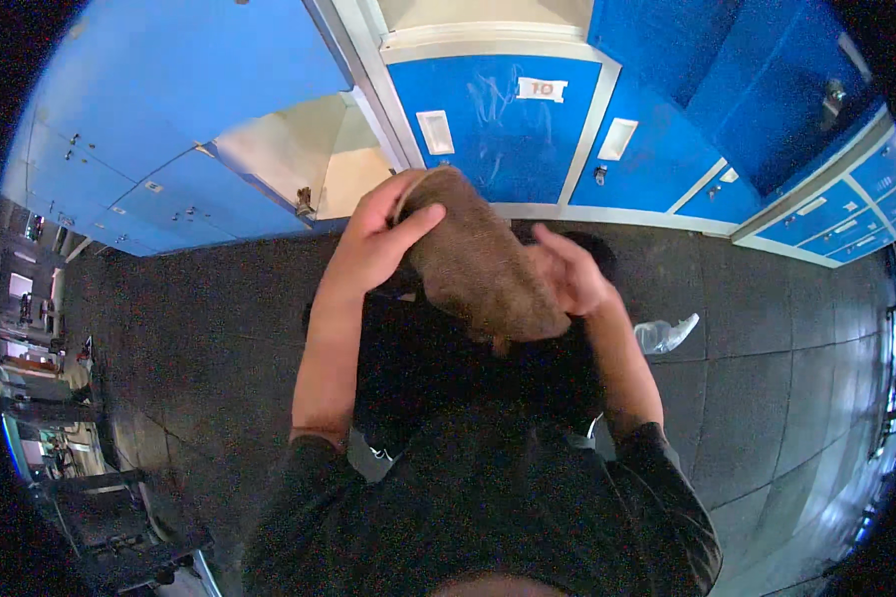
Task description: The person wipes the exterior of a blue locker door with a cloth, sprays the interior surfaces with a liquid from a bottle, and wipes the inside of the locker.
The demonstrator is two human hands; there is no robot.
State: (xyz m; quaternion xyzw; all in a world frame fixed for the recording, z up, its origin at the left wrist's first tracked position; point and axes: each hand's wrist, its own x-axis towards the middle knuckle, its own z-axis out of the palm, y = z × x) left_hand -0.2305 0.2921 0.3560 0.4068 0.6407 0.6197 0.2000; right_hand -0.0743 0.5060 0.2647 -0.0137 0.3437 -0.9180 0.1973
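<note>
A folded brown cloth with a fuzzy surface, like a small towel, is held up over my dark-clothed lap. My left hand grips its upper left end, the thumb pressed on top and the other fingers behind it. A paler rim shows along that end. At the cloth's right edge is my right hand, its fingers apart and slightly blurred. It touches or nearly touches the cloth, and part of it is hidden behind that edge.
Blue lockers stand ahead, some with doors open; an open compartment is at the left. A clear, white-tipped object, bottle-like, lies on the dark tiled floor. Gym-like equipment stands at the lower left.
</note>
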